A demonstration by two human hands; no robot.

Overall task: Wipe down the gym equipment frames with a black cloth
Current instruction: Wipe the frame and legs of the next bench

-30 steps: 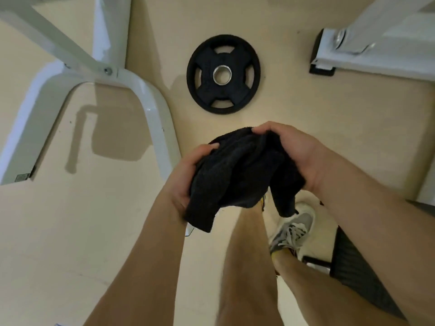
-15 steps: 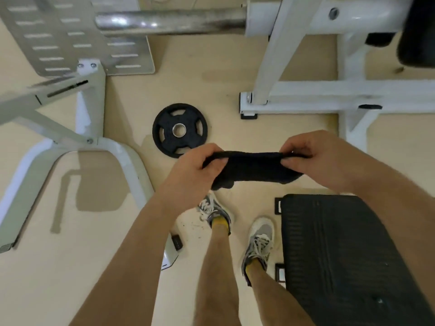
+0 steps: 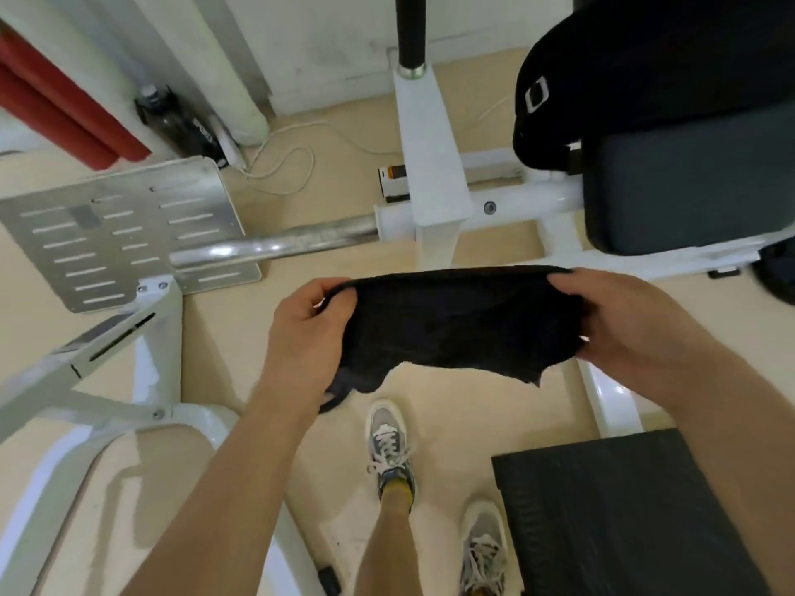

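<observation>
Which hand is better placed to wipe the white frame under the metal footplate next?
Probably the left. The left hand grips the cloth at the end nearest that frame; the right hand holds the far end.

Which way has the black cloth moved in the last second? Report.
Yes: the black cloth has gone forward, up to the white frame post, and is stretched wide.

Single head-worn view (wide-angle), facing steeply down, close range
</observation>
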